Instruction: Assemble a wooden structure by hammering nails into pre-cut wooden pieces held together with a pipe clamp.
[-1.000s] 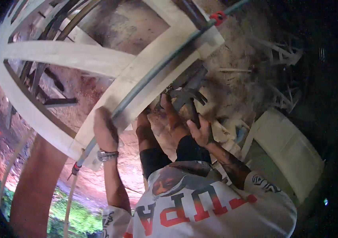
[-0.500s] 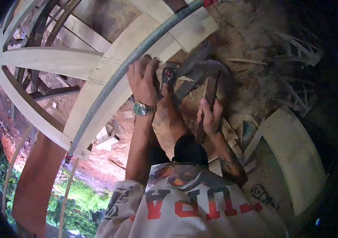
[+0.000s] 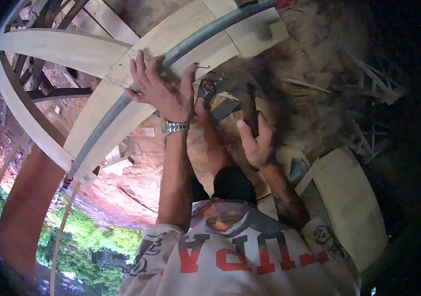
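Curved wooden beam (image 3: 171,37) runs diagonally, lower left to upper right, in front of the person, raised over the dirt floor (image 3: 139,190). Grey pipe (image 3: 200,38) lies along its length, red fitting (image 3: 284,4) at the upper end, so it looks like a clamp, already in place. Curved rib (image 3: 67,49) meets the beam on its far side, with pencil marks (image 3: 121,74) near that joint.

Left hand (image 3: 163,93): grip wide, fingers spread over pipe and beam, holding nothing that shows. Can't tell how firmly it bears. Thumb is right by a thin bent dark piece (image 3: 202,66) at the beam's near edge, possibly a nail.

Right hand (image 3: 260,143): grip closed round the dark handle of a hammer (image 3: 250,106), apart from the beam; head end blurred.

Progress, my read: main pieces assembled and pipe fitted; layout marks made. Dark piece isn't flush, so that spot looks unfinished. Can't tell if the rib joint or the beam seam (image 3: 232,42) is fastened.

Around: pale offcuts (image 3: 117,160) below the beam, curved pale panel (image 3: 351,197) off to the right.
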`<state>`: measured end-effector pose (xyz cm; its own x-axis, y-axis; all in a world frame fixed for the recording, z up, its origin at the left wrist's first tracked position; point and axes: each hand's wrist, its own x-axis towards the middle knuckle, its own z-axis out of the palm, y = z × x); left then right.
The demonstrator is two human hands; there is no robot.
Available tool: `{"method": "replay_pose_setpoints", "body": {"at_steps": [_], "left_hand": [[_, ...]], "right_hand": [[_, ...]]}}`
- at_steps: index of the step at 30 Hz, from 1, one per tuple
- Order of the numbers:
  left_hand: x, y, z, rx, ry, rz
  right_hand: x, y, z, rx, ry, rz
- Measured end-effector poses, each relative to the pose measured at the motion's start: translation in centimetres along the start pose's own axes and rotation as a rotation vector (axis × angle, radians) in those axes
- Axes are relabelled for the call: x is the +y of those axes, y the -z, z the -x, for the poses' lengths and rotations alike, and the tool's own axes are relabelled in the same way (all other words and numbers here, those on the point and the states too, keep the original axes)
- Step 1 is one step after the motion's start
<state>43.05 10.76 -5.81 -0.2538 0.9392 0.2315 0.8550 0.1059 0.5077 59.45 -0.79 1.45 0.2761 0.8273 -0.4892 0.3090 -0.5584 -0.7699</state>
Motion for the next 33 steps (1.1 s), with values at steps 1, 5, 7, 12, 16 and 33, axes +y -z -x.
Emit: {"method": "replay_pose_setpoints", "body": {"at_steps": [1,5,7,12,16,33], "left_hand": [[0.1,-0.1,0.0,0.003,0.007,0.007],[0.0,-0.4,0.1,0.043,0.026,0.011],[0.2,-0.3,-0.3,0.049,0.034,0.016],[0.8,-0.6,-0.4,0.06,0.096,0.04],[0.4,-0.8,-0.2,0.089,0.079,0.061],[0.5,-0.9,-0.4,0.1,0.092,0.019]], "right_hand": [[-0.1,-0.1,0.0,0.02,0.058,0.05],[-0.3,-0.6,0.1,-0.006,0.011,-0.016],[-1.2,-0.2,-0.3,-0.106,-0.053,0.107],[-0.5,-1.1,-0.8,0.062,0.131,0.156],[-3.2,-0.4,-0.4,0.028,-0.078,0.153],[-3.1,-0.5,-0.4,0.153,0.344,0.332]]}}
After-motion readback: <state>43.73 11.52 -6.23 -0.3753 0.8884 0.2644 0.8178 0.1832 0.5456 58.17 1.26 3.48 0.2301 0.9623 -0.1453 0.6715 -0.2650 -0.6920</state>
